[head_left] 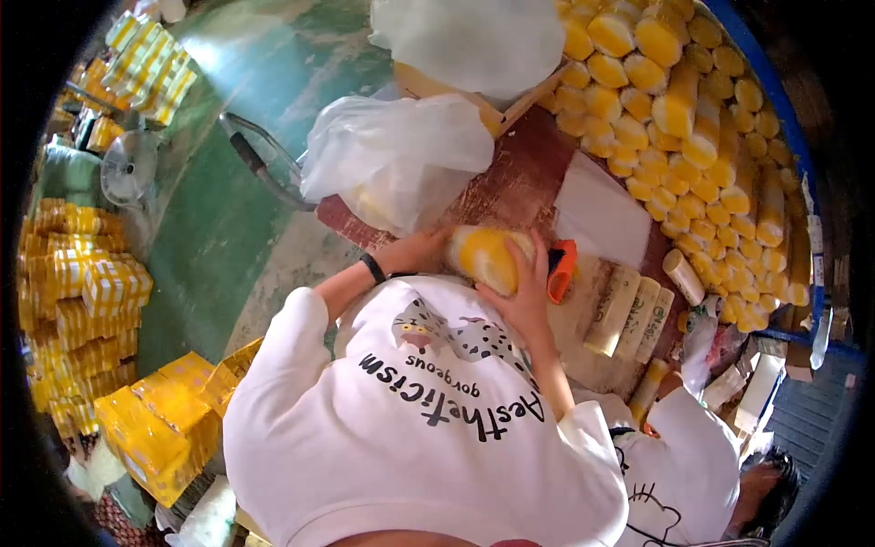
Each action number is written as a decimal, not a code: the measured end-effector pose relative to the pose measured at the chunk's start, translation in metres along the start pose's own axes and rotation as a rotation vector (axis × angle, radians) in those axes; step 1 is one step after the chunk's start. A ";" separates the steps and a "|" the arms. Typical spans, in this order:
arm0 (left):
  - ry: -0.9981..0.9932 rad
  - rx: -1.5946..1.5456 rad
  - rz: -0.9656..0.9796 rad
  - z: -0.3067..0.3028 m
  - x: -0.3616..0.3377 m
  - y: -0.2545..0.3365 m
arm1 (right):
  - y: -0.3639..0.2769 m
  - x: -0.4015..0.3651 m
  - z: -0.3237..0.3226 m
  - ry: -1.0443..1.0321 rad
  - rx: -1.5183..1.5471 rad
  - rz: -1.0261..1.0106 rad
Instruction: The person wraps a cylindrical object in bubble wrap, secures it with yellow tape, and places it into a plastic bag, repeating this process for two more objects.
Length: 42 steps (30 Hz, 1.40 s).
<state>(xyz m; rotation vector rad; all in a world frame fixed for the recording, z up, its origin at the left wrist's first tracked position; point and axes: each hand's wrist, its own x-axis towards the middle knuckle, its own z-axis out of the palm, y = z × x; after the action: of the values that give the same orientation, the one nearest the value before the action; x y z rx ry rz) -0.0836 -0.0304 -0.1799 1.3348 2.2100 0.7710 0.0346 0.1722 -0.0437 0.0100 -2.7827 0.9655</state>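
A yellow-and-white wrapped round bundle (480,253) is held between my two hands, close in front of my chest. My left hand (425,250) grips its left end, and a black band circles that wrist. On the bundle's right end, my right hand (522,294) has its thumb and fingers curved around it. Just right of my right hand is an orange tape dispenser (563,271). A cloudy plastic bag (398,150) with something pale inside stands beyond my left hand.
Stacked yellow-ended rolls (702,173) fill the right side. Cream blocks with handwriting (629,314) lie right of me, near a co-worker in white (684,456). Yellow-taped boxes (164,419) stand at left, below a fan (128,169). A metal handle (260,164) sticks out beside the bag.
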 end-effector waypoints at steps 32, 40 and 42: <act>0.009 0.474 0.456 0.013 0.107 0.032 | 0.154 -0.051 -0.023 0.442 -0.447 -0.028; 0.483 -0.369 0.678 -0.109 0.052 0.121 | 0.076 -0.056 -0.058 0.353 -0.268 -0.191; 0.463 -0.323 0.660 -0.113 0.035 0.130 | 0.071 -0.050 -0.056 0.313 -0.234 -0.225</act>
<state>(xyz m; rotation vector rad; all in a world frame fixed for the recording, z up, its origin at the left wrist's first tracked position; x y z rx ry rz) -0.0854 0.0239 -0.0126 1.8648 1.8041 1.7421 0.0883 0.2595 -0.0538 0.1241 -2.5193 0.5327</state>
